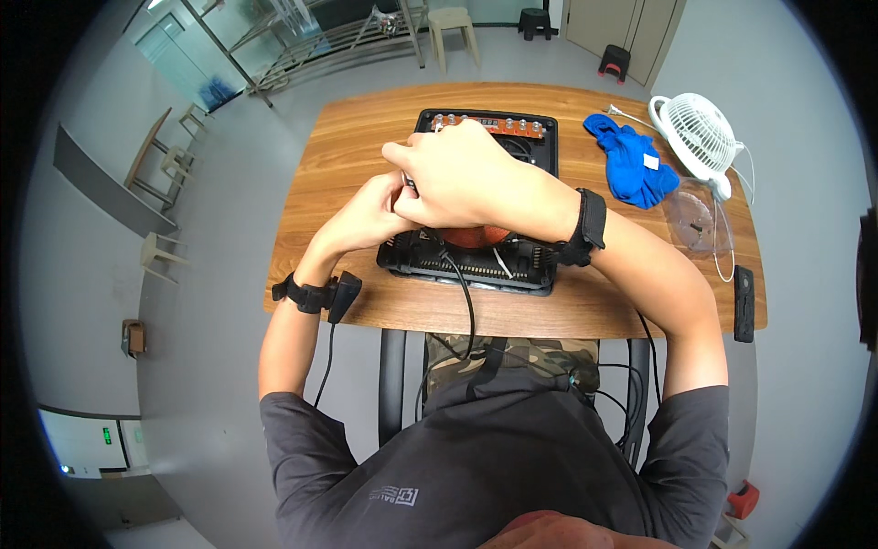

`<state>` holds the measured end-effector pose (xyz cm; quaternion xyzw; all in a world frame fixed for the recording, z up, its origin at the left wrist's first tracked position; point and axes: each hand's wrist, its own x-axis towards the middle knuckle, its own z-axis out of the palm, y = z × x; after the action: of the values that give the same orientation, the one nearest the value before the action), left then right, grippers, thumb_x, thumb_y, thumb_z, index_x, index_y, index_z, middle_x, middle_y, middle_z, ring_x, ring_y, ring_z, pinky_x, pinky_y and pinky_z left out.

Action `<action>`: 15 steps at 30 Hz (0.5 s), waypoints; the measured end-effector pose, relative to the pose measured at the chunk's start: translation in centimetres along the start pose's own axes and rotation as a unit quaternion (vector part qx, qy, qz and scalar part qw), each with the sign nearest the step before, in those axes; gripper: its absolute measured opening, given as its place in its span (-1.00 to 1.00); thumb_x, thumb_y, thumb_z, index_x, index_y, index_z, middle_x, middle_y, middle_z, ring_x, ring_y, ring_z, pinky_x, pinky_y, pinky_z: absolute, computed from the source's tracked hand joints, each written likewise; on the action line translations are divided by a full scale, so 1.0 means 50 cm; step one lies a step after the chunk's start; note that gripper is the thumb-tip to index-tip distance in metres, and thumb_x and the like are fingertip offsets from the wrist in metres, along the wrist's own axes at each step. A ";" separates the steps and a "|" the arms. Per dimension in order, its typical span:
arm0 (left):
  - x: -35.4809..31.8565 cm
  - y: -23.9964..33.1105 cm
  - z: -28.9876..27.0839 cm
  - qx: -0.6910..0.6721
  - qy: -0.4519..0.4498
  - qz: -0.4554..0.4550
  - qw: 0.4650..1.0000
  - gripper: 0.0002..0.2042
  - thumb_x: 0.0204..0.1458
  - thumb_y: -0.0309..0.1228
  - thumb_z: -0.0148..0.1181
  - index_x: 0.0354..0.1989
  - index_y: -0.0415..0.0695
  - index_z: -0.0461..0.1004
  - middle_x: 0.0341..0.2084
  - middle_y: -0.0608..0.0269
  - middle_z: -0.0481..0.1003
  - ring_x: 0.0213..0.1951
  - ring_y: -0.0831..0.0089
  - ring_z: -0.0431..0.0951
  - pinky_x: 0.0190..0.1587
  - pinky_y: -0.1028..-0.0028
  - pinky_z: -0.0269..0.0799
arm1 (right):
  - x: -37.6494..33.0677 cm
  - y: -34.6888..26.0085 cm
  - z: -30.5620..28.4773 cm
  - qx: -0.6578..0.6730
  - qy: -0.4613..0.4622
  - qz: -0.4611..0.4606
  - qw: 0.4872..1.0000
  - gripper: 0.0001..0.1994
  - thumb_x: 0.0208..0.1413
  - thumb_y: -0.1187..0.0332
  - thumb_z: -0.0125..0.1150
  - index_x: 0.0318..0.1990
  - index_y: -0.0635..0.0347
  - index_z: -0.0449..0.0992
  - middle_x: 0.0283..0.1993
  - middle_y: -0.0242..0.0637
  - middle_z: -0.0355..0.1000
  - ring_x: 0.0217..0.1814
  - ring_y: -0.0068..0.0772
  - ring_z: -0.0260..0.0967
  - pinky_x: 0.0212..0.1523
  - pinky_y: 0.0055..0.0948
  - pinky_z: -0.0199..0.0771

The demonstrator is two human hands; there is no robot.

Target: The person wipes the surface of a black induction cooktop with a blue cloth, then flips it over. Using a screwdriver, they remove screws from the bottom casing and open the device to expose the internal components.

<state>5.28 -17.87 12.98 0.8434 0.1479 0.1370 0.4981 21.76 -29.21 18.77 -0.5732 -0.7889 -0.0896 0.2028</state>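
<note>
An opened black appliance housing, like an induction cooker base [551, 146], lies on the table in front of me. It holds a reddish coil [476, 239] and an orange circuit board [526, 126] along its far end. My right hand [462, 174] reaches across above its left side with the fingers closed. My left hand [370, 212] meets it from the left, fingers also bent closed. A small shiny dark piece [409, 184] shows between the two hands; its kind is hidden. A black power cord [467, 293] runs from the housing over the near table edge.
Right of the housing lie a blue cloth [631, 162], a white fan [700, 133] and a clear round dish [700, 220] with small dark bits. A black oblong object [744, 305] lies at the wooden table's [366, 123] right edge. Stools [453, 35] stand beyond.
</note>
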 end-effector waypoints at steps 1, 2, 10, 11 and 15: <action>-0.001 -0.012 -0.007 -0.003 -0.010 -0.019 1.000 -0.68 -0.01 -0.51 0.35 -0.07 -0.28 0.47 -0.28 0.22 0.61 -0.20 0.49 0.56 -0.12 0.43 0.50 | -0.001 0.002 -0.001 0.002 0.010 -0.005 1.000 -0.63 0.01 0.10 0.16 -0.25 0.28 0.54 -0.45 -0.03 0.56 -0.42 -0.02 0.58 -0.40 -0.13 0.55; -0.001 -0.026 -0.014 -0.006 -0.020 -0.039 0.999 -0.67 -0.01 -0.52 0.35 -0.05 -0.28 0.46 -0.28 0.23 0.61 -0.19 0.49 0.56 -0.12 0.44 0.50 | 0.000 0.001 -0.002 -0.004 0.006 0.003 1.000 -0.63 0.03 0.09 0.16 -0.26 0.28 0.54 -0.45 -0.03 0.56 -0.42 -0.02 0.58 -0.39 -0.13 0.56; 0.017 0.017 0.033 0.076 0.063 -0.027 0.995 -0.55 -0.11 -0.39 0.49 -0.05 -0.27 0.47 -0.24 0.17 0.60 -0.13 0.45 0.58 -0.03 0.36 0.49 | 0.012 -0.001 0.007 -0.046 -0.033 0.050 0.997 -0.64 0.08 0.09 0.16 -0.25 0.26 0.54 -0.42 -0.07 0.57 -0.41 -0.01 0.58 -0.36 -0.12 0.57; 0.017 0.015 0.032 0.068 0.058 -0.010 0.996 -0.58 -0.10 -0.41 0.47 -0.07 -0.27 0.48 -0.24 0.17 0.60 -0.13 0.45 0.57 -0.04 0.37 0.48 | 0.010 -0.001 0.005 -0.042 -0.025 0.041 0.998 -0.64 0.08 0.09 0.16 -0.23 0.26 0.54 -0.40 -0.07 0.57 -0.40 0.00 0.58 -0.36 -0.12 0.57; -0.002 -0.002 0.003 0.031 0.018 -0.020 0.999 -0.68 -0.05 -0.45 0.42 -0.15 -0.28 0.48 -0.27 0.20 0.60 -0.15 0.46 0.56 -0.04 0.40 0.48 | -0.002 0.002 0.001 -0.022 0.010 0.000 1.000 -0.62 0.08 0.09 0.16 -0.18 0.27 0.53 -0.33 -0.05 0.57 -0.36 0.01 0.59 -0.35 -0.11 0.57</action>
<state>5.22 -17.96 12.82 0.8528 0.1780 0.1378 0.4712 21.87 -29.24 18.66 -0.5768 -0.7843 -0.1126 0.1986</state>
